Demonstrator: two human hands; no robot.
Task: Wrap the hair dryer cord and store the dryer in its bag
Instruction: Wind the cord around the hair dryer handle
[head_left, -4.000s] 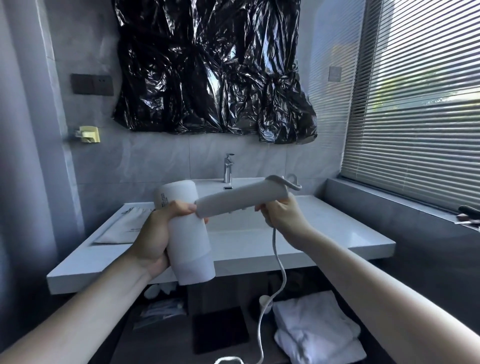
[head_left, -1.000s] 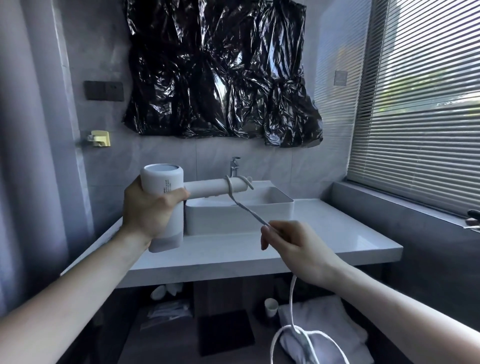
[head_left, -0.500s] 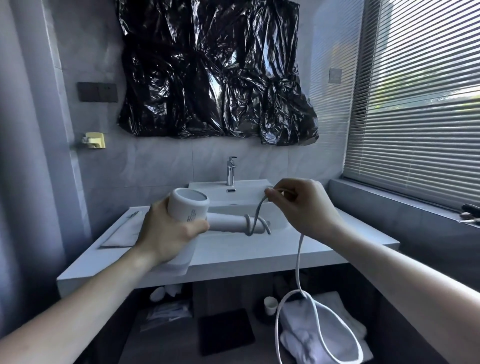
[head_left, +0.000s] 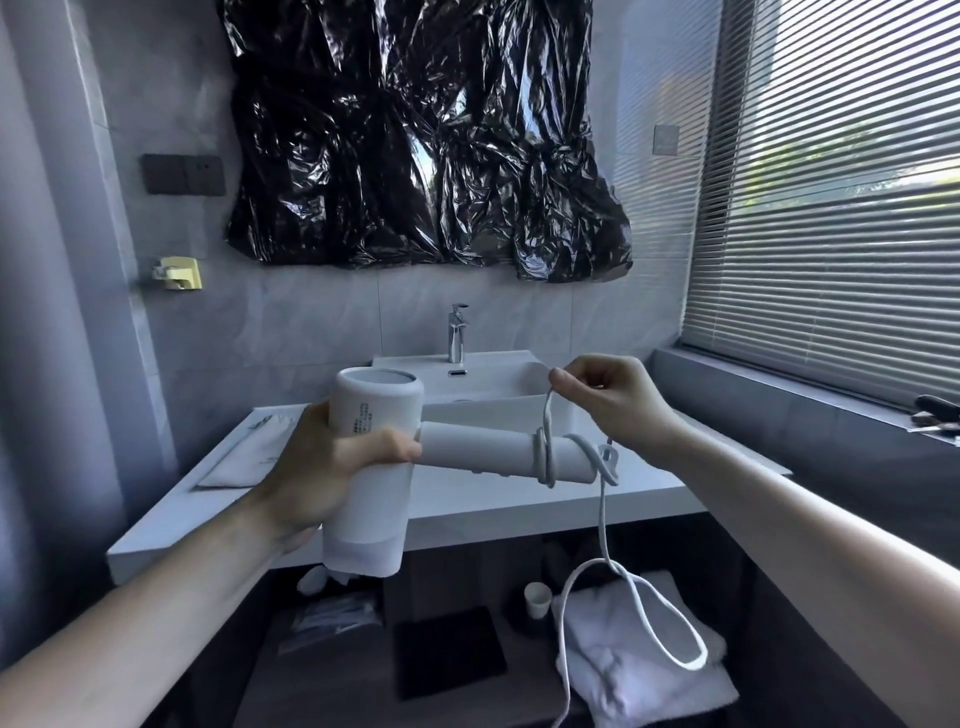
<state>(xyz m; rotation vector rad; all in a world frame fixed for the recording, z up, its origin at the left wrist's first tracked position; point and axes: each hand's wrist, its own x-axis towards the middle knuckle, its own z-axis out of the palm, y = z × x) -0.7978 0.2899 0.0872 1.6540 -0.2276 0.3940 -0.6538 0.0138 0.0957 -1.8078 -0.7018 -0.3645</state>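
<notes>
Cord-winding stage of stowing a hair dryer (head_left: 371, 467). The left hand (head_left: 332, 467) grips the barrel with fingers and thumb curled round it just where the handle (head_left: 493, 453) branches off, holding the barrel upright and the handle roughly level, pointing right; this posture presents the handle as a free spindle, open all round for the wrapping hand. The right hand (head_left: 610, 400) pinches the cord (head_left: 602, 519) between thumb and fingertips above the handle's far end, lifting a short taut length so that the next turn can, by judgement, be laid beside the few turns already lying round that end. From the handle tip the slack drops, forms a loose loop below desk level and runs out of view at the lower edge; most of the cord therefore appears unwound. The dryer is held in the air in front of the desk (head_left: 519, 506), touching nothing else. A flat pale pouch (head_left: 244, 457), probably the storage bag, lies on the desk's left side behind the left hand. Surroundings: basin (head_left: 493, 389) and tap (head_left: 457, 332) behind, black plastic sheeting (head_left: 426, 135) on the wall, slatted blinds (head_left: 831, 208) at right, folded white towels (head_left: 639, 665) and a small cup (head_left: 537, 597) on the shelf beneath. The hanging loop swings near the towels and could snag there or kink.
</notes>
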